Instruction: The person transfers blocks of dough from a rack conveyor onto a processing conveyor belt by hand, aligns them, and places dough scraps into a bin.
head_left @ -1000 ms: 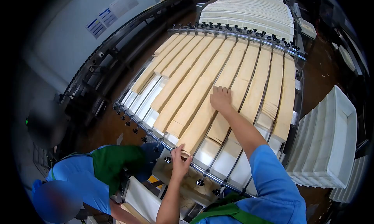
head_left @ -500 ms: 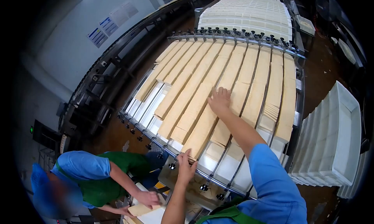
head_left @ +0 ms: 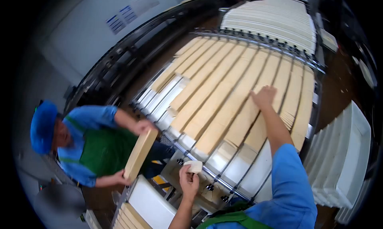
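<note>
My left hand is closed on a small off-white piece, held up just off the front rail of the table. My right hand lies with its fingers stretched out on the long pale-yellow strips, which run side by side and look like stacked sheets. Thin dark bars separate the strips. Near the front rail sit shorter loose pieces, one a short block. Beneath my left hand is a metal bin with scraps in it.
A co-worker at the left holds a long pale strip in both hands. White stacked trays stand at the right. A rail with black knobs crosses the far end. A white board with cut strips lies lower left.
My left hand has come away from a strip's front end with the small piece. My right hand stays on the strips, slightly farther right. The co-worker has straightened up and lifted a strip.
</note>
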`<state>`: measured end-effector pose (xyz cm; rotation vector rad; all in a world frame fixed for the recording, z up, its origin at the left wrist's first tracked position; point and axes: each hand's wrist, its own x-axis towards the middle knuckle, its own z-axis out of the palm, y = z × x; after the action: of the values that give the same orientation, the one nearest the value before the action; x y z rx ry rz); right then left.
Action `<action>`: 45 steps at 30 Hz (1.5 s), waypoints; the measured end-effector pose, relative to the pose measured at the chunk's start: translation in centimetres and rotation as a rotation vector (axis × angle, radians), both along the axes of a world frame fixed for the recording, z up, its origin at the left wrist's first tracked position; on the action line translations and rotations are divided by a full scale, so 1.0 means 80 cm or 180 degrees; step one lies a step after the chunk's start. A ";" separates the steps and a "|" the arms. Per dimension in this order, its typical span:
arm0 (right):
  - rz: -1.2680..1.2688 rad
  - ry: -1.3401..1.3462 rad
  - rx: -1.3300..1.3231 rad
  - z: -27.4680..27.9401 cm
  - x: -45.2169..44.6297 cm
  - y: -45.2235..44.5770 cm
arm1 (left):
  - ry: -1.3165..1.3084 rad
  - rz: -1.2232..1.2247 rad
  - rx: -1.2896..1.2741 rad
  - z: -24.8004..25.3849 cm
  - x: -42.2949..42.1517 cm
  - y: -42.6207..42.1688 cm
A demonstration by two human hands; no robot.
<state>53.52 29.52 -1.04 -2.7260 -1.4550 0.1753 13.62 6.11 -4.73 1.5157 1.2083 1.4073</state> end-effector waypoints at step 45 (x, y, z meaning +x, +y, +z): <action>0.4731 0.0631 -0.0117 -0.110 -0.951 -0.407 | 0.1234 0.3838 -0.2663 -0.055 -0.309 -0.432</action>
<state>-22.53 -3.02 -9.81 -1.0079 -2.9272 0.4517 -11.14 -28.43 -9.11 0.3790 2.7523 0.9261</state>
